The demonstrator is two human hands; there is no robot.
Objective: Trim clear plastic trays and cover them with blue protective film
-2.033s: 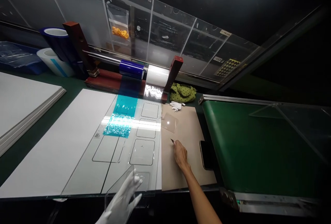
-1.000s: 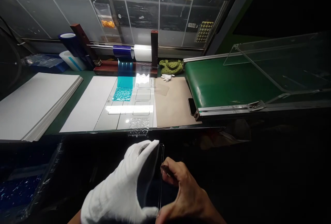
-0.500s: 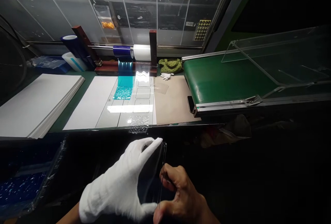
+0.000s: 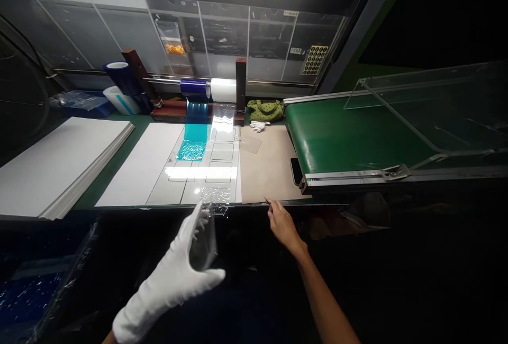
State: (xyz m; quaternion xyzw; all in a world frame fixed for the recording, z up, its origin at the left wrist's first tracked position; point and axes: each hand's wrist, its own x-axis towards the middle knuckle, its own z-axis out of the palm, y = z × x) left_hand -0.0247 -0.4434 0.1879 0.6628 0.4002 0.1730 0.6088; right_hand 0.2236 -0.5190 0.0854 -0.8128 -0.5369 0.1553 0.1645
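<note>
Our gloved left hand (image 4: 170, 275) hangs just off the front edge of the bench (image 4: 103, 185), fingers raised and a little spread, with a clear piece (image 4: 204, 241) held upright against them. Our bare right hand (image 4: 282, 225) sits to the right of it, curled, thumb and fingers pinching a small knife (image 4: 266, 201) whose tip reaches the bench's front edge.

Straight ahead, a crinkled film (image 4: 215, 195) lies at the front edge on a glass panel (image 4: 170, 189) marked with rounded rectangles. Toward the panel's back, a teal film (image 4: 191, 149) runs down from a blue roll (image 4: 193, 88), which sits beside a white roll (image 4: 223, 90) on a wooden rack (image 4: 240, 87).

Right of the panel lies a tan mat (image 4: 270, 169) with a clear square (image 4: 251, 144) on it and white gloves (image 4: 259, 126) at its back edge. A green bag (image 4: 265, 110) sits behind the mat, and a phone (image 4: 296, 171) lies just past its right edge, against a green conveyor (image 4: 349, 143).

Left of the panel we have a white sheet (image 4: 138, 166), then a stack of white boards (image 4: 59, 164). Acrylic panes (image 4: 222, 37) close off the back of the bench.
</note>
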